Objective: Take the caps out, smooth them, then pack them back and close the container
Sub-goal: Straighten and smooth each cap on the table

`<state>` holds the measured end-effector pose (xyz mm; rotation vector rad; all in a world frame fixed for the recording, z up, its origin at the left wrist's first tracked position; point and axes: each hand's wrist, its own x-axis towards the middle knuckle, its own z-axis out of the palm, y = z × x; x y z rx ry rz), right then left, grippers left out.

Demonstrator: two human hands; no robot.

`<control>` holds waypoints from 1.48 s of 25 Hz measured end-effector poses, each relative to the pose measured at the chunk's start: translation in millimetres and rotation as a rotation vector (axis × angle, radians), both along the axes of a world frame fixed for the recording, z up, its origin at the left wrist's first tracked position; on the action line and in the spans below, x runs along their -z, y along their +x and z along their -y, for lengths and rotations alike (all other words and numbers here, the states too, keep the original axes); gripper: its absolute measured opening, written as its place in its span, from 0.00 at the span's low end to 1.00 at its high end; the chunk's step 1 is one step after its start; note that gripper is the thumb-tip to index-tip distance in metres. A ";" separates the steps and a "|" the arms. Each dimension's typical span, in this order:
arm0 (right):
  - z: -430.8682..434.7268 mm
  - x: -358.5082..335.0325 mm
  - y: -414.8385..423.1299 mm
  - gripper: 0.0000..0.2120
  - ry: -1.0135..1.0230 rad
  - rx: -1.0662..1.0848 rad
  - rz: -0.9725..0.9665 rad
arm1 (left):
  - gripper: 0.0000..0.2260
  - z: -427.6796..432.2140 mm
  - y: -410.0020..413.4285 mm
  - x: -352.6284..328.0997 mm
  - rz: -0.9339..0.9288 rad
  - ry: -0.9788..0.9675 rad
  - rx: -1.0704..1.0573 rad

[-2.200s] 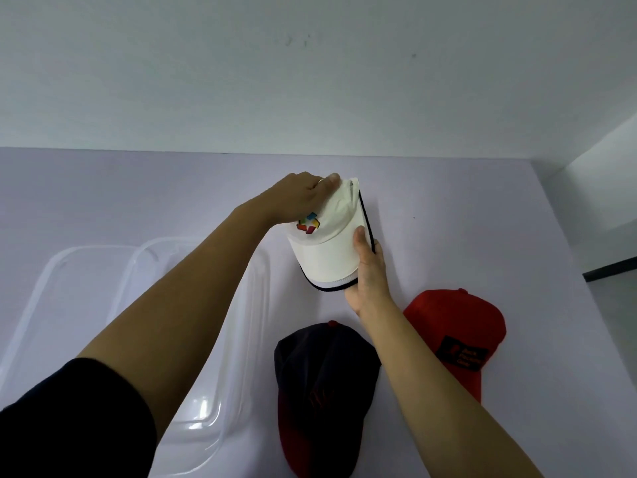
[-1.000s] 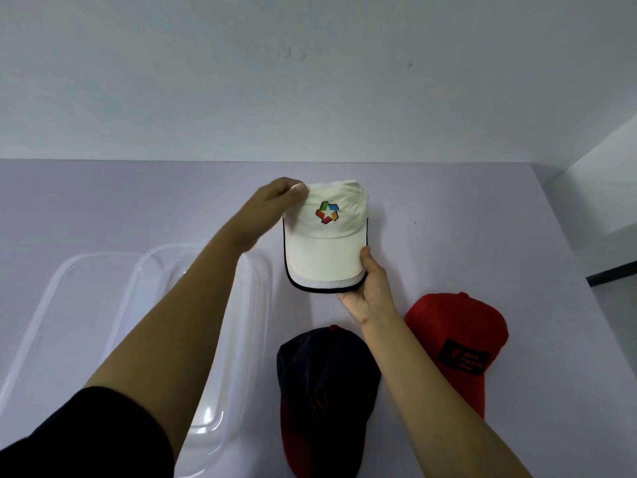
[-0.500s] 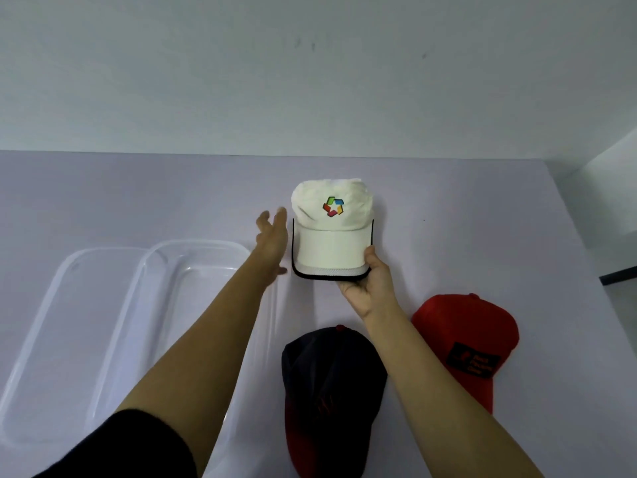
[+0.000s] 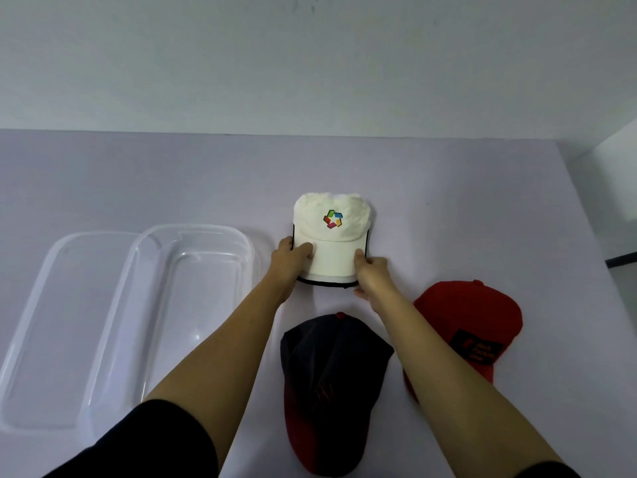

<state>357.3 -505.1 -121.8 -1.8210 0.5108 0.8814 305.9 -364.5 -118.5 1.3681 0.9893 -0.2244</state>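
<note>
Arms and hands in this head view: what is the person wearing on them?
Both forearms are bare, with no gloves, rings or watch visible on the left hand or right hand. A dark short sleeve covers the left upper arm; a dark edge shows at the right.

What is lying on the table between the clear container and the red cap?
In the head view, the dark cap with a red brim lies between the clear container and the red cap; both forearms cross that stretch too.

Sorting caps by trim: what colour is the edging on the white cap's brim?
Black piping edges the white cap brim, clearest in the head view.
</note>
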 end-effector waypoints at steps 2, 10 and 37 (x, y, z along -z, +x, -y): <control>-0.2 4.8 -1.4 0.21 -0.095 -0.110 0.151 | 0.31 4.1 -2.7 -1.6 -0.021 0.115 0.076; -1.9 12.0 -4.8 0.18 -0.433 -0.412 0.373 | 0.20 14.6 5.5 -6.6 -0.186 0.529 0.420; 257.3 -6.8 -1.1 0.10 -0.179 -0.097 0.512 | 0.11 171.1 19.8 -33.7 0.085 0.252 0.629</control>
